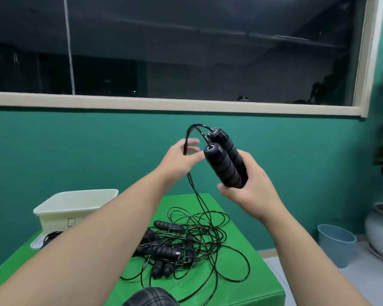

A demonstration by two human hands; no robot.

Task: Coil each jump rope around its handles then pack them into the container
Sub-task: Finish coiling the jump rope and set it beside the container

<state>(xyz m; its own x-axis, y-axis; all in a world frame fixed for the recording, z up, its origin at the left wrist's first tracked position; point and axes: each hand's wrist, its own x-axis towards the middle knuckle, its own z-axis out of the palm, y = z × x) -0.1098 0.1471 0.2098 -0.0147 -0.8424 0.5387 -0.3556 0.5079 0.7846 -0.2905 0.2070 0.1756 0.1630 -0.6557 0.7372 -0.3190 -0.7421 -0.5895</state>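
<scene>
Head view: right hand [250, 191] clasps both foam handles [227, 161] side by side, upright. Left hand [181, 160] pinches the thin black cord [199, 195] just below its arch; the slack trails into the tangled ropes [186, 244] on the green table [252, 272]. Cord looks light, springy, slick; handles offer the firm hold. Container [75, 195] stands left.

Right hand [245, 191] grips paired handles [227, 161]; left hand [181, 160] pinches cord [194, 191] above table [241, 290]

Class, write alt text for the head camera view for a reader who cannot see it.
A right hand grips two black handles together while the left hand pinches their cord. Below, tangled ropes lie on a green table beside a white container.
</scene>
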